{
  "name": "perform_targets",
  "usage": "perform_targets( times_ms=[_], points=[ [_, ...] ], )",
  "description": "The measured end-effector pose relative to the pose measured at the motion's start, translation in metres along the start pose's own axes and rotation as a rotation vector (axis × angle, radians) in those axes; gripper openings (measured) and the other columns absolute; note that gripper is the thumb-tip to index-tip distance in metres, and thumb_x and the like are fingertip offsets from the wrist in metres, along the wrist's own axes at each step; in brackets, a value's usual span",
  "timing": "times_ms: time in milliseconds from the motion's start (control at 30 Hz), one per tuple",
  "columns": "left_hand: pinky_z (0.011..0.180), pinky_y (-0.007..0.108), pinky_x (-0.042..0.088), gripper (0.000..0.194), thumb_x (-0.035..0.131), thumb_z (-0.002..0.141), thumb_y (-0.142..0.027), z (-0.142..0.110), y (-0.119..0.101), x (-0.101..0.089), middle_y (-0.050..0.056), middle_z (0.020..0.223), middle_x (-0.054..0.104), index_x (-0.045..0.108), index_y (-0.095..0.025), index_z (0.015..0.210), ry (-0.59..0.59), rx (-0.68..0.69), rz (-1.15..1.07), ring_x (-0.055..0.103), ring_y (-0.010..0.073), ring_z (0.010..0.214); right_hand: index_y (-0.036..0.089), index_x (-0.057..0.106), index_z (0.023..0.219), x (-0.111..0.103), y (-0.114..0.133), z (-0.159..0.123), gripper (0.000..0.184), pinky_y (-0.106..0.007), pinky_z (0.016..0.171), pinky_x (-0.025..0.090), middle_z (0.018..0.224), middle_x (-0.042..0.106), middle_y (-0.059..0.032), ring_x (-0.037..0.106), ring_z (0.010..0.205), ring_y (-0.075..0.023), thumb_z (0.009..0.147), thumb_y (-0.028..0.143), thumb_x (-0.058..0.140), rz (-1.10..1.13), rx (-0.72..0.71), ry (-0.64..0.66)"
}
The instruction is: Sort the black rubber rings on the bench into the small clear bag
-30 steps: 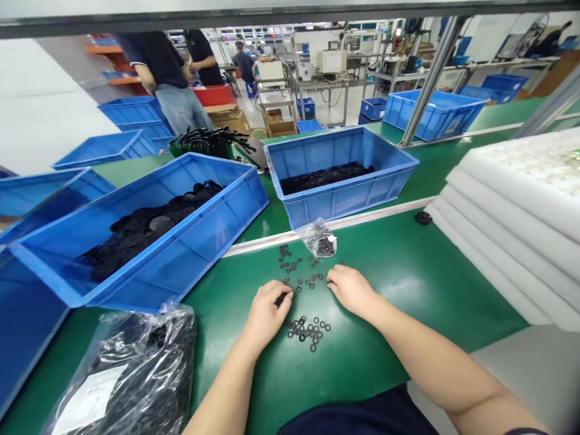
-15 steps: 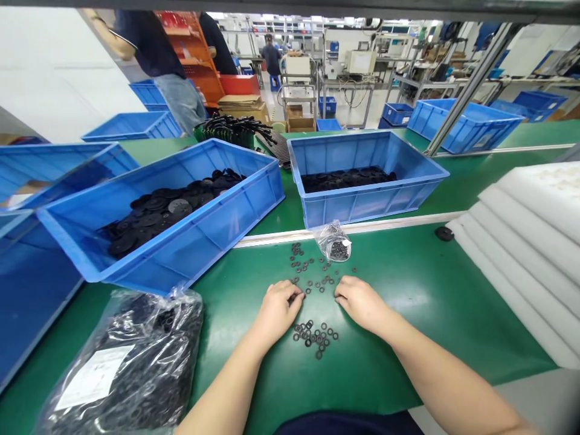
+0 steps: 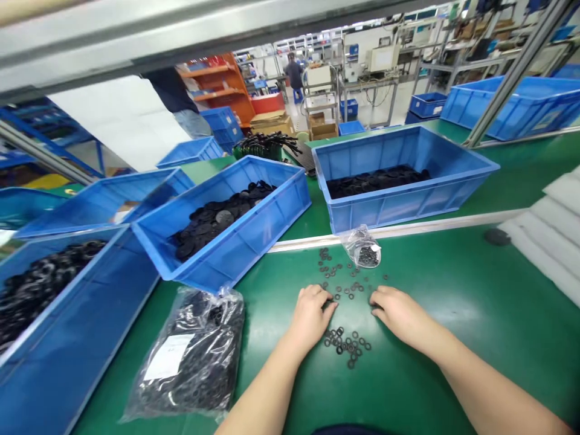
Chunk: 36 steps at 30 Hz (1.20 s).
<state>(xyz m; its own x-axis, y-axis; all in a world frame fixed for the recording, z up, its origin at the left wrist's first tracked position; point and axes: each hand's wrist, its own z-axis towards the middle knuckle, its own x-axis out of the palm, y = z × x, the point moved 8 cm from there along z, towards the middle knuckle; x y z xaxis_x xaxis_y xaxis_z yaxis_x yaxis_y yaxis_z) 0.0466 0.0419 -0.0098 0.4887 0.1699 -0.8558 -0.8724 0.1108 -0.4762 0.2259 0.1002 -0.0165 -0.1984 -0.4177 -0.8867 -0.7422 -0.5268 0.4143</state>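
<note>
My left hand (image 3: 312, 319) rests on the green table with fingers curled and thumb close to them; a dark bit shows at the fingertips, too small to name. Across a gap to the right, my right hand (image 3: 399, 311) is curled in a pinch, its fingertips on the table and what they hold hidden. Several small black rings (image 3: 339, 350) lie in a loose pile between and nearer than the hands. More black rings (image 3: 351, 296) are scattered beyond the fingertips. Behind these, a small clear bag (image 3: 365, 251) of dark little parts lies with its mouth towards me.
Two blue bins (image 3: 254, 241) (image 3: 408, 202) with black discs stand behind. A large clear bag (image 3: 194, 362) of black parts lies left, beside another blue bin (image 3: 104, 338). White foam sheets (image 3: 544, 241) are stacked right, near a dark round part (image 3: 497, 236).
The view has swung left, so the table's contents sit further right in the picture and another filled bin shows at left. Both hands stay near the rings; the piles look much the same.
</note>
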Motion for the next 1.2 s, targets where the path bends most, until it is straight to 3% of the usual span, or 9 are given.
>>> perform_targets(
  times_ms=[400, 633, 1033, 1200],
  points=[
    [0.078, 0.038, 0.046, 0.01, 0.063, 0.091, -0.027, 0.002, 0.009, 0.003, 0.005, 0.084, 0.067, 0.068, -0.021, 0.085, -0.071, 0.068, -0.002, 0.061, 0.0232, 0.085, 0.018, 0.069, 0.088, -0.005, 0.005, 0.004, 0.014, -0.028, 0.077, 0.043, 0.091, 0.065, -0.0058, 0.062, 0.086, -0.0186, 0.089, 0.012, 0.056, -0.05, -0.042, -0.002],
    [0.078, 0.039, 0.046, 0.021, 0.055, 0.096, -0.033, 0.002, 0.011, 0.003, 0.006, 0.082, 0.066, 0.071, -0.022, 0.087, -0.118, 0.088, -0.002, 0.061, 0.0234, 0.083, 0.016, 0.07, 0.1, -0.013, 0.005, 0.012, 0.015, -0.031, 0.09, 0.045, 0.101, 0.068, -0.0083, 0.061, 0.096, -0.0201, 0.094, 0.015, 0.056, -0.059, -0.039, -0.134],
    [0.083, 0.04, 0.049, 0.017, 0.06, 0.093, -0.031, 0.003, 0.011, 0.0, 0.007, 0.086, 0.066, 0.071, -0.019, 0.09, -0.092, 0.077, 0.002, 0.06, 0.0237, 0.087, 0.015, 0.071, 0.103, -0.004, 0.01, 0.03, 0.018, -0.036, 0.091, 0.047, 0.102, 0.067, -0.0113, 0.057, 0.097, -0.0239, 0.097, 0.018, 0.054, -0.126, -0.105, -0.228],
    [0.084, 0.04, 0.049, 0.014, 0.06, 0.092, -0.026, 0.005, 0.014, 0.001, 0.007, 0.088, 0.066, 0.071, -0.018, 0.091, -0.07, 0.056, -0.012, 0.06, 0.0239, 0.089, 0.014, 0.073, 0.099, -0.005, 0.009, 0.03, 0.019, -0.036, 0.09, 0.047, 0.099, 0.067, -0.0115, 0.057, 0.095, -0.0251, 0.096, 0.018, 0.055, -0.136, -0.056, -0.256]
  ],
)
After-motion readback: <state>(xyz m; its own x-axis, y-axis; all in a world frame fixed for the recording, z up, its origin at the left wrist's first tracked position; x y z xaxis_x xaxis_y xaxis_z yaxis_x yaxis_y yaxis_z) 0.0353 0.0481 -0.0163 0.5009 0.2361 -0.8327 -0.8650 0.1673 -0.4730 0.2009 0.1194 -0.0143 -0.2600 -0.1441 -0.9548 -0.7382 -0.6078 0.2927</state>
